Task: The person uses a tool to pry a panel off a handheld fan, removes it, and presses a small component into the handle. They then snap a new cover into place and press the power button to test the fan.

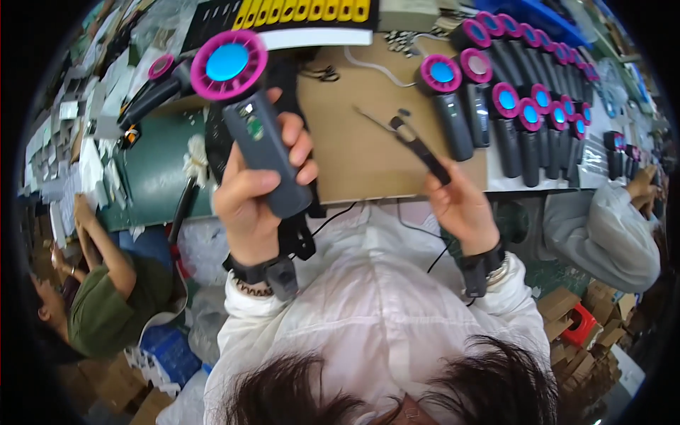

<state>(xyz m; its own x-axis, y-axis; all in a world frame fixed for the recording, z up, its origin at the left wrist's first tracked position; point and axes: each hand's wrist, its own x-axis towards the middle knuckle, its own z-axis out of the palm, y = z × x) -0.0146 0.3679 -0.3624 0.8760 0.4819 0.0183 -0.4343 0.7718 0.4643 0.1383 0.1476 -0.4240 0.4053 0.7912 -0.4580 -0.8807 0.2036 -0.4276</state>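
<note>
Left hand (256, 191) of mine is wrapped around the grey handle of a handheld fan (244, 106), holding it up over the desk (340, 134), its magenta ring and blue centre tilted toward the upper left. Right hand (460, 205) pinches the end of a thin black strip (419, 150), which slants up and left above the brown board. More fans of the same kind lie in a row (524, 120) at the desk's right side.
</note>
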